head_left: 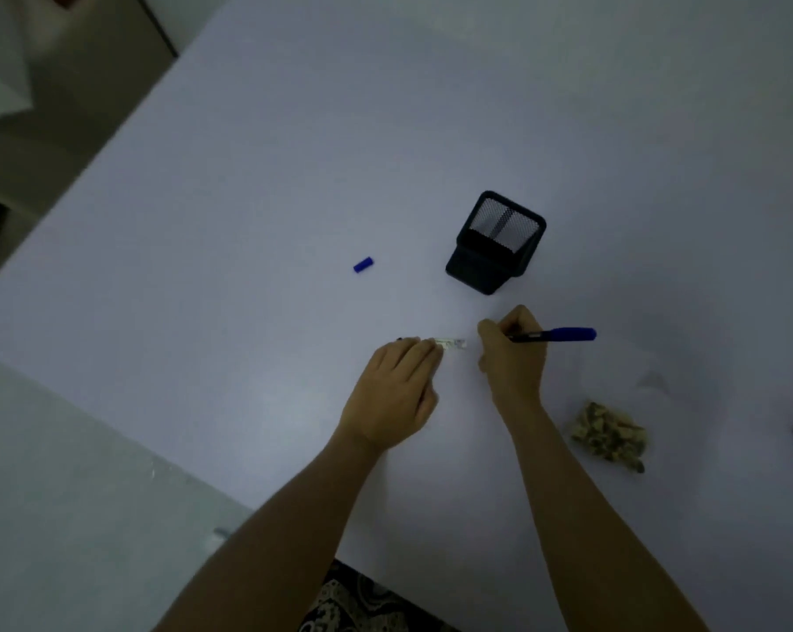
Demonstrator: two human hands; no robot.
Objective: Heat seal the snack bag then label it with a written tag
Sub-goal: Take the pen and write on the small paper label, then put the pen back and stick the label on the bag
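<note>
Writing the tag, as I read it from my remote seat: the pen cap [363, 265] lies alone at far left on the white table [248, 152], well apart from the work. Next, my left hand [397, 394] lies flat, fingers pressing one end of the small tag [451, 343] to the table. Behind stands a black mesh cup [495, 241]. My right hand [513, 353] is closed round the blue pen [554, 335], its tip hidden by the fingers beside the tag's free end. Further right lies the snack bag [610, 436], clear of both hands; whether its mouth is sealed I cannot tell, and no sealer shows. I judge the labelling half done: the tag is not yet on the bag.
</note>
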